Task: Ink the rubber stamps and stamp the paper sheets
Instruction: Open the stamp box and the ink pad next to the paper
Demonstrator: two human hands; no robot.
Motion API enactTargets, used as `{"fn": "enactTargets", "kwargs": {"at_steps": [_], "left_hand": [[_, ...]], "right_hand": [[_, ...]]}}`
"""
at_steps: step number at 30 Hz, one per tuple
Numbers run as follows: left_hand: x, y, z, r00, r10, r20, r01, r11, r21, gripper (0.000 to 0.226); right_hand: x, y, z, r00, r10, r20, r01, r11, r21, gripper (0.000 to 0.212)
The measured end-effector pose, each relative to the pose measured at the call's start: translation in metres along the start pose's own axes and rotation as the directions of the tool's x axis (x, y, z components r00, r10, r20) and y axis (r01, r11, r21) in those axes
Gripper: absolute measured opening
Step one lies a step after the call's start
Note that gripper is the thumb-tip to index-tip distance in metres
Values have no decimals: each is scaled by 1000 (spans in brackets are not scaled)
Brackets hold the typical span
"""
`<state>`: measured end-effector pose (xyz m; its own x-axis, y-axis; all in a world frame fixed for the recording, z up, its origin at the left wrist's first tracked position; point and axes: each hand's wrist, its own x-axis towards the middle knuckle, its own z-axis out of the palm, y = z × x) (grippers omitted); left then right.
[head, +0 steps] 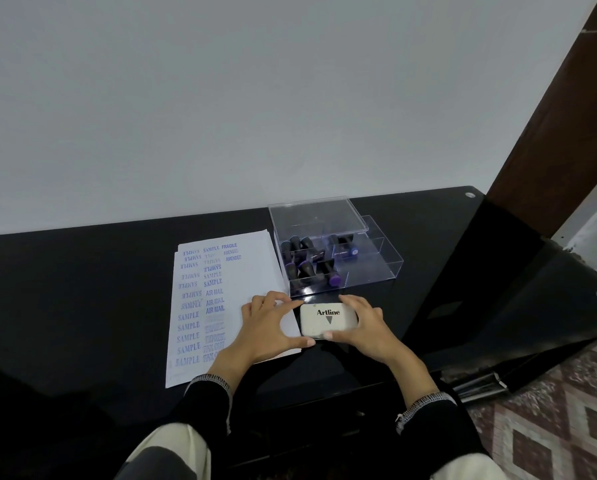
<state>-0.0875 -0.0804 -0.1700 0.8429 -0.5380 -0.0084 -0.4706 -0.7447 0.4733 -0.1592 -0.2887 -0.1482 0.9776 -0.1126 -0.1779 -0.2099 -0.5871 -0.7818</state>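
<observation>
Two hands on one closed ink pad

The left hand [265,323] and right hand [362,323] curl around the single white ink pad [326,322] on the black bench [82,289]; just behind it one clear box [366,268] holds roughly eight rubber stamps [305,268], and left of it lies one stack of stamped paper sheets [248,275].

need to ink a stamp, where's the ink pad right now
In the head view the ink pad lies closed on the black table, held between the left hand and right hand, just in front of the clear stamp box.
</observation>
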Motion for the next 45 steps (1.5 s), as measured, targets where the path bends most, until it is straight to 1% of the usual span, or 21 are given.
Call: {"fn": "enactTargets", "kwargs": {"at_steps": [1, 3, 5, 9, 15, 17, 19, 20, 21, 24, 25, 27, 29, 33, 35, 37, 39, 40, 42, 43, 45], "left_hand": [[1, 0, 1, 1000, -7, -11, 7, 1000, -9, 99], [1, -1, 3, 999, -21, -24, 21, 1000, -20, 99], [2, -1, 4, 999, -34, -27, 34, 999, -30, 96], [4, -1, 5, 997, -69, -29, 67, 996, -66, 84], [5, 0, 3, 995, -89, -41, 83, 988, -128, 82], [4, 0, 3, 996, -82, -45, 76, 989, -130, 81], [4, -1, 3, 997, -69, -34, 65, 991, -120, 81], [3, -2, 3, 998, -64, -28, 60, 992, -113, 81], [3, -2, 3, 998, -61, -23, 58, 993, -106, 81], [2, -2, 3, 999, -52, -17, 50, 995, -87, 91], [2, -2, 4, 999, -48, -16, 46, 995, -85, 94], [3, -2, 2, 999, -48, -5, 47, 993, -109, 97], [3, 0, -4, 999, -47, 22, 50, 984, -172, 94], [1, 1, -28, 998, -34, 46, 47, 944, -326, 75], [-1, -2, -46, 999, -23, 31, 33, 910, -412, 67], [-5, -6, -64, 999, -49, -9, 36, 826, -562, 51], [-14, -9, -72, 990, -121, -69, 30, 669, -743, 32], [-18, -13, -71, 980, -172, -96, 18, 567, -824, 30], [-25, -23, -63, 949, -300, -97, 1, 311, -950, 41], [-29, -28, -59, 937, -340, -79, -14, 191, -982, 46], [-36, -37, -50, 915, -400, -50, -30, 55, -998, 55]], "right_hand": [[0, 2, -3, 1000, -8, 28, 8, 1000, -10, 90], [1, 4, -6, 999, -22, 36, 23, 999, -24, 92], [1, 6, -6, 999, -44, 25, 45, 999, -26, 90], [1, 10, -6, 996, -84, 29, 85, 996, -25, 82], [5, 12, -7, 993, -99, 62, 102, 994, -48, 75], [5, 14, -8, 994, -100, 39, 102, 994, -42, 68], [7, 15, -12, 995, -94, -38, 93, 995, -16, 54], [8, 16, -15, 995, -84, -57, 84, 996, -5, 51], [8, 16, -16, 996, -78, -49, 78, 997, 0, 53], [5, 16, -16, 994, -93, 51, 96, 994, -45, 77], [4, 15, -14, 993, -99, 65, 103, 993, -60, 82], [4, 15, -12, 994, -99, 41, 102, 992, -71, 83], [4, 12, -12, 995, -99, 11, 99, 993, -63, 81], [8, -1, -16, 991, -132, 2, 132, 991, 25, 87], [11, -16, -15, 986, -169, -2, 168, 981, 93, 81], [14, -35, -8, 980, -197, 10, 191, 960, 205, 72], [17, -55, 9, 976, -218, 12, 207, 938, 278, 65], [20, -64, 21, 974, -225, 9, 213, 933, 290, 62], [23, -80, 47, 975, -220, 0, 209, 928, 309, 52], [24, -85, 59, 977, -213, -7, 204, 927, 316, 47], [26, -90, 79, 978, -210, -12, 204, 928, 312, 41]]}}
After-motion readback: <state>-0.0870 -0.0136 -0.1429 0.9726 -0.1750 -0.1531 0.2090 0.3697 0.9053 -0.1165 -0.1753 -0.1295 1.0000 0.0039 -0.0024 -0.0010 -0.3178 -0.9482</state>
